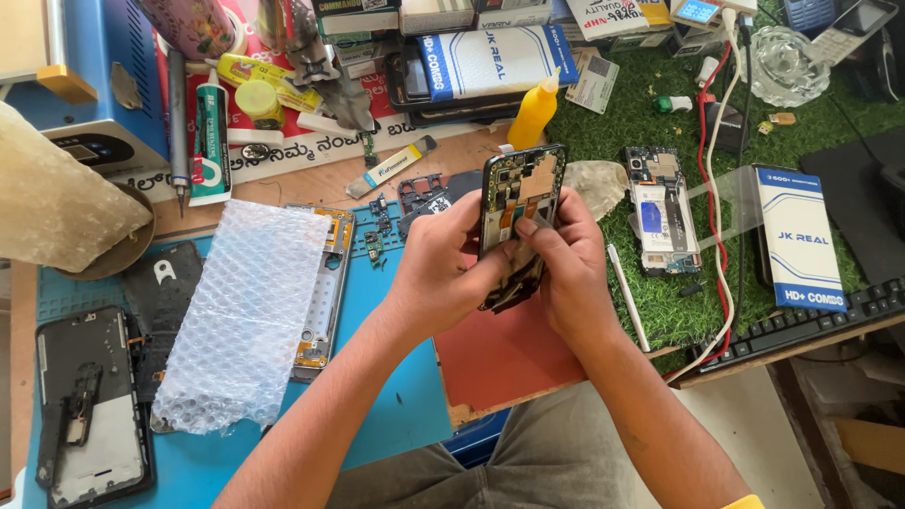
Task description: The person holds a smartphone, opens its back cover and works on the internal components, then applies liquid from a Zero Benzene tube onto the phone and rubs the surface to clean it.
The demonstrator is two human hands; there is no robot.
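Note:
An opened phone body with its back off is held upright above the workbench, circuit board and orange flex cable showing. My left hand grips its left side and lower end. On the right side my right hand holds it, thumb pressed on the inner parts near the middle. A dark part hangs at the phone's lower end between my palms. Both hands are above a red mat.
A bubble-wrap sheet lies over a phone frame on the blue mat. Another opened phone and a white stylus rest on green turf. A yellow bottle, boxes, a keyboard and cables crowd the back and right.

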